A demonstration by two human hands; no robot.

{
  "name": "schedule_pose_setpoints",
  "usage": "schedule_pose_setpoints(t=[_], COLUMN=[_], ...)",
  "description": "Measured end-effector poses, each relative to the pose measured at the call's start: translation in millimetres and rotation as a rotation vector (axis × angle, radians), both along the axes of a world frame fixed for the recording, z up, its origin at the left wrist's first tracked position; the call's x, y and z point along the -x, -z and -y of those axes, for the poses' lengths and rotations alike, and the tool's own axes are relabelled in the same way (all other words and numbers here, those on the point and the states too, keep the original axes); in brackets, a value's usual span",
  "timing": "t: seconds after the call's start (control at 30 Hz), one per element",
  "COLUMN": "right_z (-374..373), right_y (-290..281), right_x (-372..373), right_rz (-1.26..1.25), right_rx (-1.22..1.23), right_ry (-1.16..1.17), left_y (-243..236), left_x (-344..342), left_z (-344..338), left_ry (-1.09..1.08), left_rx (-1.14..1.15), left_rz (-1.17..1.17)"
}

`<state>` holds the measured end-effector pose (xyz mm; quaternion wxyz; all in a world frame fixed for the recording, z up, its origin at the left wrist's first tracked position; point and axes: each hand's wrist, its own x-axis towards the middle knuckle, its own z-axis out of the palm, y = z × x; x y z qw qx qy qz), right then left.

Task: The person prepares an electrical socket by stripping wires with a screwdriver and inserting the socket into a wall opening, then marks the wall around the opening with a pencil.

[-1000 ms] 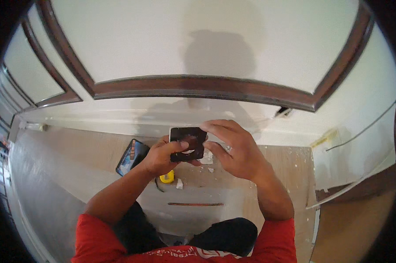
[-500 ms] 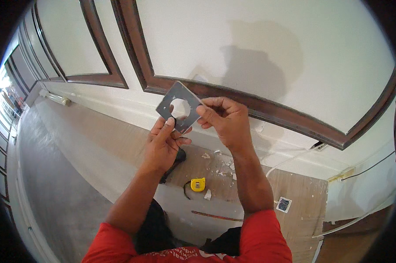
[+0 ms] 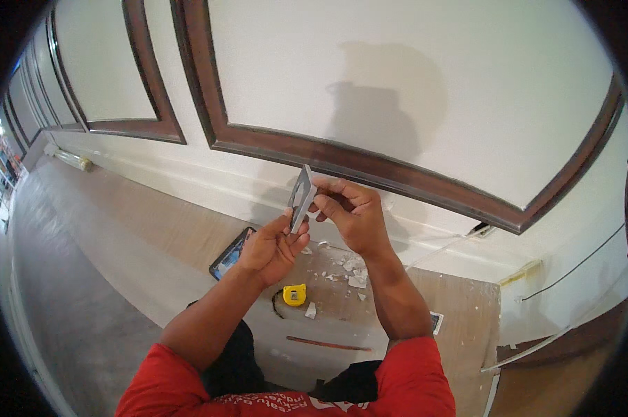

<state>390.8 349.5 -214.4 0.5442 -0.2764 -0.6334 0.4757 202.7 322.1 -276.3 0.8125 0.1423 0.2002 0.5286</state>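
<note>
Both hands hold a square grey faceplate [image 3: 308,201] in front of the wall, turned nearly edge-on so its large central hole shows only as a narrow slot. My left hand [image 3: 266,251] pinches its lower corner between thumb and fingers. With fingertips closed on the right-hand edge, my right hand [image 3: 359,217] steadies the plate from the other side. Beneath the hands, a yellow tape measure [image 3: 294,295] rests on the floor. A dark-edged flat item with a blue picture [image 3: 232,254] lies beside my left forearm.
White chips of debris [image 3: 356,276] litter the floor along the wall. A thin reddish stick [image 3: 328,344] lies close to my knees. Brown wooden moulding [image 3: 369,178] runs across the white wall. A pale cable [image 3: 439,254] comes from a wall opening at the right.
The faceplate has been rotated from facing me to nearly edge-on, and both hands have moved slightly lower. The flat item beside my left forearm now shows more fully.
</note>
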Motion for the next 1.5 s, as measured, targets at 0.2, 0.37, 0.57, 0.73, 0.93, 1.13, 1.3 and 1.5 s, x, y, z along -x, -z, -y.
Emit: schedule_pose_setpoints(t=[0.2,0.37,0.57,0.73,0.93,1.13,1.3,1.5], right_z=[17,27,30,30,24,14,15,12], right_y=[-7,-10,-17,-15,-10,0,-2,0], right_x=[-39,-65,-74,-68,-59,-54,-50,-49], right_rz=[0.199,0.151,0.215,0.294,0.331,0.253,0.128,0.130], right_rx=[-0.203,-0.159,-0.096,-0.101,-0.166,-0.141,-0.075,-0.030], right_ry=[0.092,0.036,0.142,0.088,0.099,0.116,0.140,0.262], left_y=[-18,-28,-33,-39,-39,-34,-43,-45], left_x=[-29,-40,-49,-40,-30,-23,-25,-32], left_z=[13,15,20,24,19,17,21,21], left_ry=[0.033,-0.103,-0.292,-0.366,-0.481,-0.527,-0.368,-0.286], left_rx=[-0.101,-0.296,-0.380,-0.446,-0.533,-0.612,-0.519,-0.432], left_rz=[0.007,-0.286,-0.564,-0.699,-0.778,-0.922,-0.747,-0.590])
